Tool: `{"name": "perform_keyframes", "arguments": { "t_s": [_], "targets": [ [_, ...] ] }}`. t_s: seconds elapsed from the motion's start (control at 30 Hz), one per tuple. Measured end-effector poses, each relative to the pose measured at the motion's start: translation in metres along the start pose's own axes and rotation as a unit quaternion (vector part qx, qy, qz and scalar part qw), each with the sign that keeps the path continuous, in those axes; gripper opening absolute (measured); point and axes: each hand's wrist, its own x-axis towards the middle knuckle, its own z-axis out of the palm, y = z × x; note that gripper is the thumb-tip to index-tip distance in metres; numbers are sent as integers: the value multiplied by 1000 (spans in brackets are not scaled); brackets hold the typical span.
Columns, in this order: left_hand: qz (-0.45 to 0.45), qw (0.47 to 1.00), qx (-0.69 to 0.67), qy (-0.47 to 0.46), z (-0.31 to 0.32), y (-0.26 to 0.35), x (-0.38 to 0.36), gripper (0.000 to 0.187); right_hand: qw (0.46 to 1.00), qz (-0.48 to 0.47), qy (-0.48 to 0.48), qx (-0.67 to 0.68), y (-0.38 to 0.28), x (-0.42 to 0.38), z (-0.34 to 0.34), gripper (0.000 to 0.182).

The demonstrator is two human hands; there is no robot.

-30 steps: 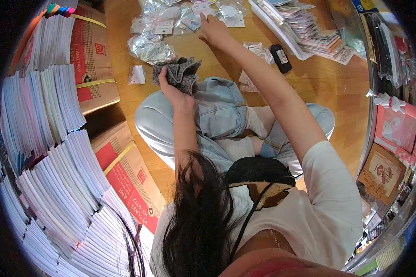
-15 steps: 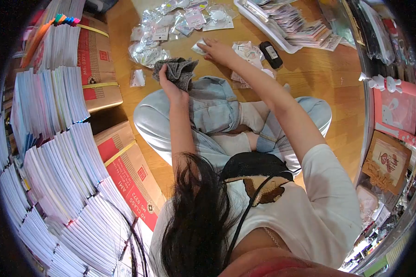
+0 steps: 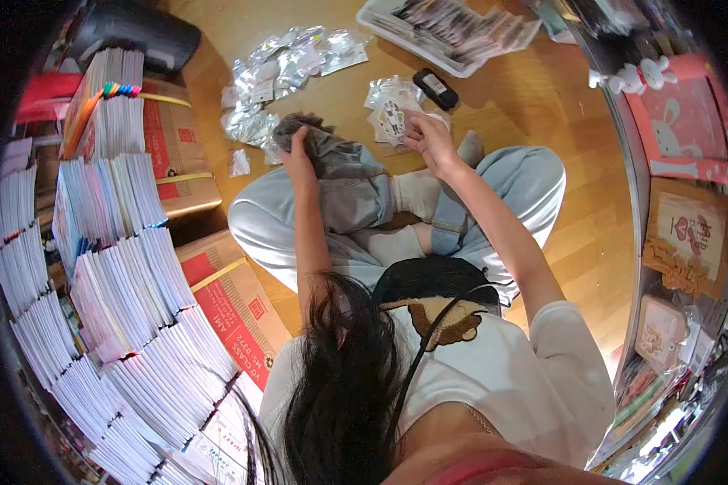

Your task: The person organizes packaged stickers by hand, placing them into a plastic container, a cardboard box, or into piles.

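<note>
Beside the left knee (image 3: 255, 198), the left hand (image 3: 299, 164) holds a grey cloth (image 3: 325, 144), which spreads forward and to the right of its fingers. Farther right, the right hand (image 3: 434, 147) has its fingers bent narrow at the near right edge of some packets (image 3: 390, 115) on the floor (image 3: 534, 105); whether they grip one cannot be told. A black device (image 3: 435, 89) lies just beyond.
</note>
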Motion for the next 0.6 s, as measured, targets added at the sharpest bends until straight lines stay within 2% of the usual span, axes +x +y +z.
{"name": "perform_keyframes", "arguments": {
  "t_s": [0.03,0.07,0.1,0.13,0.17,0.2,0.3,0.4,0.5,0.53,0.6],
  "targets": [
    [32,998,28,-54,18,3,-14,31,1000,-5,1,22,1,-7,-14,29],
    [-8,991,93,-91,41,12,-37,37,999,-8,0,43,2,-14,-27,29],
    [24,975,143,-171,55,0,-46,41,996,1,9,84,2,-22,-36,28],
    [64,944,236,-223,68,-17,-54,46,992,12,15,125,1,-27,-43,27],
    [119,914,273,-276,87,-25,-66,50,986,22,20,165,1,-31,-50,26],
    [232,825,390,-336,96,-40,-68,54,982,30,-10,189,5,-31,-61,28],
    [312,707,565,-289,141,-51,-92,51,975,61,14,214,-19,-51,-44,32],
    [331,647,613,-310,156,-64,-76,49,974,35,42,221,-24,-45,-45,33],
    [245,756,524,-306,166,-73,-66,48,972,11,32,231,-18,-41,-51,28],
    [172,846,430,-263,170,-74,-62,40,976,10,26,214,-19,-45,-47,28],
    [73,868,443,-210,170,-74,-52,35,984,-27,10,175,-12,-45,-47,29]
  ]
}}
